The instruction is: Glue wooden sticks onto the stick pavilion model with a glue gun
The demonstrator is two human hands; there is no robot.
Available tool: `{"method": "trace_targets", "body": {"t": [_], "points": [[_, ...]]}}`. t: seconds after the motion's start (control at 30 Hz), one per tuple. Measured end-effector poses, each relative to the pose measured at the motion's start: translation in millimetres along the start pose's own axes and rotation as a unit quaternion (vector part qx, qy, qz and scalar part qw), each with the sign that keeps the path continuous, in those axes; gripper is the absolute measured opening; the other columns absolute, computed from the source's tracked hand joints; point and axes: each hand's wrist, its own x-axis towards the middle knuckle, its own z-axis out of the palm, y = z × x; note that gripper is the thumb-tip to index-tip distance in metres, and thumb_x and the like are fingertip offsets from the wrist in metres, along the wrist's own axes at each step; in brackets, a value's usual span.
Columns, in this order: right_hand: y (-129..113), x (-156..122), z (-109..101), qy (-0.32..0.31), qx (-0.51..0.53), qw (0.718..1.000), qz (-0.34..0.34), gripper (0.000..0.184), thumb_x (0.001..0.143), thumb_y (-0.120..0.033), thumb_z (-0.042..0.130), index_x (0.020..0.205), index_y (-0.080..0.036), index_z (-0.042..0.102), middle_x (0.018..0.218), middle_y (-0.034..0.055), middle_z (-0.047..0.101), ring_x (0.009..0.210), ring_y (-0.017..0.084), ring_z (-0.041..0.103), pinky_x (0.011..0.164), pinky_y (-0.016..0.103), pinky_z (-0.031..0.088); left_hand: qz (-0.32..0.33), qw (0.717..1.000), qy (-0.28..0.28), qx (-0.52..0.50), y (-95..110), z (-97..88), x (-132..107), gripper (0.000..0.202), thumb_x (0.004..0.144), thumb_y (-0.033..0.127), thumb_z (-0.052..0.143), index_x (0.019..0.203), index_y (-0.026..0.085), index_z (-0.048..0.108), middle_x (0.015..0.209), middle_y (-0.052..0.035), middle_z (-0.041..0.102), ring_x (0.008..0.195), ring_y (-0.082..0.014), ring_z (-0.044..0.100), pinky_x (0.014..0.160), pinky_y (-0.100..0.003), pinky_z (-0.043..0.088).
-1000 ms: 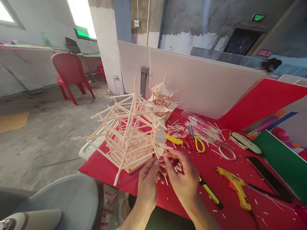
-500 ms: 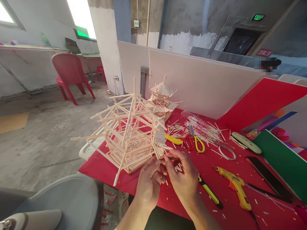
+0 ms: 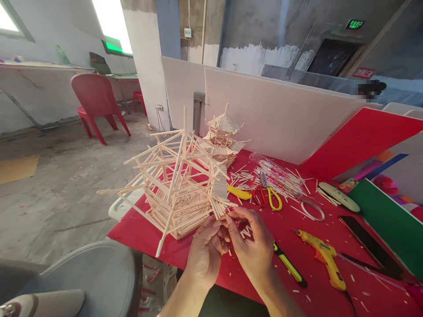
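Observation:
In front of me a pavilion model (image 3: 181, 185) of thin wooden sticks stands at the red table's left edge, its roof frame partly covered with short sticks. My left hand (image 3: 206, 248) and my right hand (image 3: 251, 240) meet at its near right corner. Both have thumb and fingers pinched together beside the short roof sticks (image 3: 221, 207). Whatever lies between the fingertips is too small and hidden to make out. Right of my right hand lies a yellow-and-black utility knife (image 3: 290, 266). Farther right rests a yellow hot glue gun (image 3: 324, 257) with its cord.
A second, smaller pavilion model (image 3: 223, 136) stands behind. Red-and-yellow-handled pliers (image 3: 268, 196), a yellow tool (image 3: 239, 192), loose sticks and a plastic bag of sticks (image 3: 280, 176) lie beyond my hands. A dark flat object (image 3: 370, 244) and a green board (image 3: 390, 229) are at right.

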Motion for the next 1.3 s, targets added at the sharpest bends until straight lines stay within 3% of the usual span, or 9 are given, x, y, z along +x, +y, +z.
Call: {"method": "trace_targets", "body": {"t": [0.53, 1.3], "points": [[-1.5, 2.8, 1.2, 0.0, -0.008, 0.999, -0.04, 0.029, 0.088, -0.007, 0.063, 0.112, -0.021, 0.058, 0.091, 0.0038, 0.069, 0.08, 0.015, 0.065, 0.07, 0.029, 0.055, -0.003, 0.999, 0.005, -0.033, 1.0, 1.6, -0.3, 0.013, 0.071, 0.016, 0.076, 0.083, 0.015, 0.071, 0.069, 0.0007, 0.066, 0.057, -0.0092, 0.056, 0.048, -0.02, 0.042], [-1.4, 1.6, 1.8, -0.001, -0.003, 0.999, -0.035, 0.028, 0.088, -0.007, 0.063, 0.111, -0.022, 0.058, 0.091, 0.0033, 0.069, 0.078, 0.015, 0.065, 0.07, 0.028, 0.056, -0.004, 1.0, -0.004, -0.027, 2.5, 3.7, 0.6, 0.013, 0.073, 0.018, 0.074, 0.086, 0.014, 0.072, 0.07, 0.0, 0.066, 0.056, -0.009, 0.057, 0.046, -0.018, 0.043]]}}
